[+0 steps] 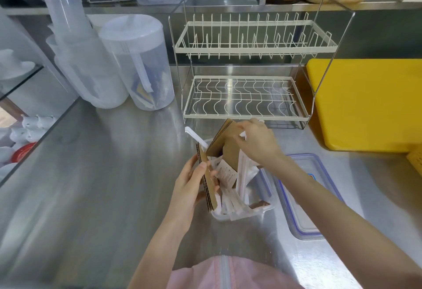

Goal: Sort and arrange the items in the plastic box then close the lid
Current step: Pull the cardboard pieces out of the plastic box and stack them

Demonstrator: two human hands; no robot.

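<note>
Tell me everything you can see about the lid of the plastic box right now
The lid is off the plastic box and lies flat on the steel counter, just to the box's right. It is a clear plastic rectangle with rounded corners, a blue seal line running inside its edge and a small blue mark near its far side. The right forearm passes above it and hides part of it. Neither hand touches it. Whether its near edge touches the box cannot be told.
</note>
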